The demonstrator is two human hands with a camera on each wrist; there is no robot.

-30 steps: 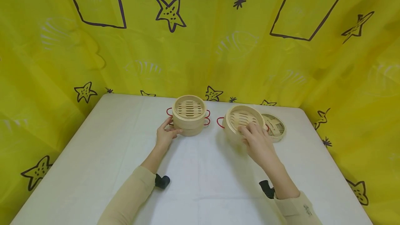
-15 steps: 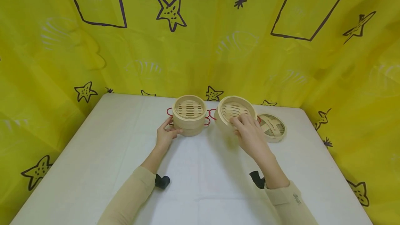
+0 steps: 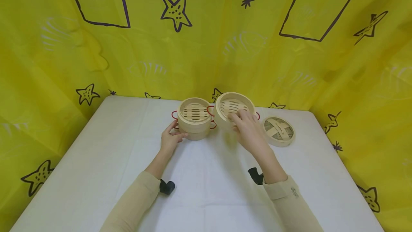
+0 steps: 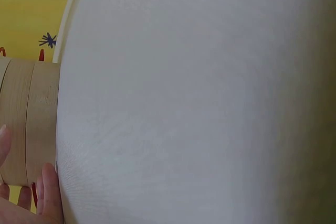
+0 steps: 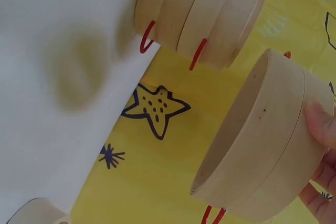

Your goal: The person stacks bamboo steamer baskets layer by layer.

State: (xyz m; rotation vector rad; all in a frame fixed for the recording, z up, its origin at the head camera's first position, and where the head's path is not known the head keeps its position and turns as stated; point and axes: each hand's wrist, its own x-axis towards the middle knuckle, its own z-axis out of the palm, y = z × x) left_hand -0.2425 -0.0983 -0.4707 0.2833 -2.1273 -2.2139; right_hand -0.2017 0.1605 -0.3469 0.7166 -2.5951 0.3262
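Two round bamboo steamer baskets with red handles stand as a stack (image 3: 194, 129) on the white table. My left hand (image 3: 171, 140) holds its left side, thumb across the front wall; in the left wrist view the fingers (image 4: 48, 192) lie along the lower tier. Raised and tilted just right of the stack is another bamboo steamer basket (image 3: 221, 119), gripped at its near rim by my right hand (image 3: 250, 130). The right wrist view shows this basket (image 5: 273, 135) off the table, apart from the stack (image 5: 194, 14). Its slatted floor faces up in the head view.
A woven bamboo lid (image 3: 278, 131) lies on the table (image 3: 206, 182) at the right. Behind the table's far edge hangs a yellow curtain (image 3: 206, 53) with starfish drawings. A black wrist mount (image 3: 167, 187) sits at the left cuff, another (image 3: 255, 175) at the right.
My right hand has carried the steamer basket left and upward, close to the stack's upper right side. The lid is now fully uncovered. The left hand and stack have stayed put.
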